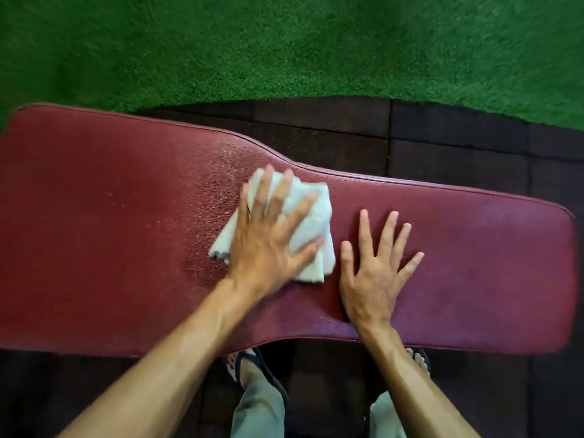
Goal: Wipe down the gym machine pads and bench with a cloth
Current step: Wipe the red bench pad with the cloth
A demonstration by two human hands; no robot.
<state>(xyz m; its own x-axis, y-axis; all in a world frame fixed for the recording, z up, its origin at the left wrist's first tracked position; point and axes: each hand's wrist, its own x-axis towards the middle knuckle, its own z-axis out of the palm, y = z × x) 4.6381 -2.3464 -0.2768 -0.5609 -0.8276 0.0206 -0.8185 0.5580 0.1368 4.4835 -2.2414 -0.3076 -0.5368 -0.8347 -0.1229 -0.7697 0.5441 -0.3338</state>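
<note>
Closest to us are our own two bare forearms, reaching forward from the bottom of the view, with our grey trouser legs and sandalled feet (252, 368) on dark floor tiles (442, 137) below them. Both arms end on a long dark red padded bench (110, 232) that runs across the view from left to right, wide at the left and narrowing toward the right.

Our left hand (268, 241) lies flat on a crumpled white cloth (311, 216), fingers spread and straight, pressing it onto the bench near its middle, just where the pad begins to narrow. The hand is slightly blurred. Our right hand (376, 273) rests just beside the cloth, palm down on the bare pad, fingers straight and splayed, holding nothing.

Beyond the bench lies green artificial turf (284, 42).

What could go wrong, in our judgement: the cloth is pinned only by a flat palm, not gripped, so a quick stroke may leave it bunched or slip it out from under the fingers. It could also bump into the right hand, which sits close in its path. The far edge seam and the wide left part could easily be missed.
</note>
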